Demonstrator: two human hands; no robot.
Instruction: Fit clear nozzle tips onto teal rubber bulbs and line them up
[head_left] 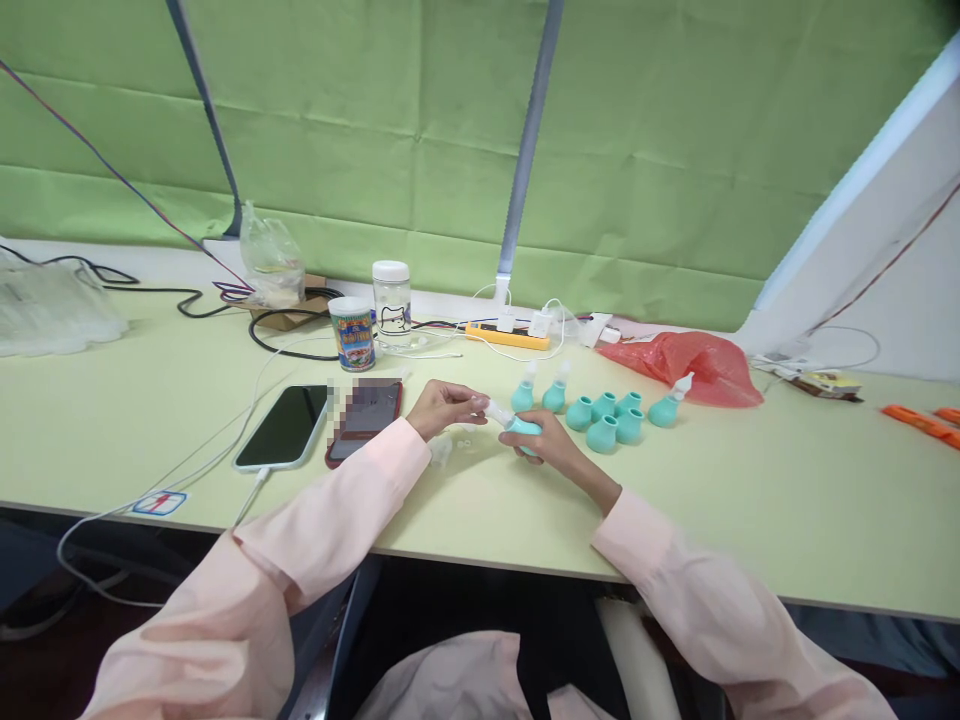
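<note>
Clasping a mint-green, round-bodied, rubbery-looking bulb (525, 428), the person's right hand (553, 440) is curled around its wide body, probably because that part fills the palm best. The left hand (450, 407) has thumb and fingers pinched on a slim, translucent plastic nozzle (496, 411) at the bulb's neck, a hold that seems suited to so narrow a piece; whether the 2 parts are fully seated cannot be told. Their shared long axis lies tilted over, nozzle towards 10 o'clock, base towards 4, above the near middle of the smooth, pale yellow-green tabletop (712, 490).

Small, clear plastic pieces (441, 450) lie at 8 o'clock, handy for the left hand. At 12 to 1 o'clock, 2 mint-green bulbs with translucent tips (555, 396) stand upright. Towards 2 to 3 o'clock, 5 mint-green, open-necked bulbs (602, 435) sit mouth up, likely steadied by flat bases; past them, 1 mint-green bulb with a whitish tip (664, 411) points towards 1 o'clock.
</note>
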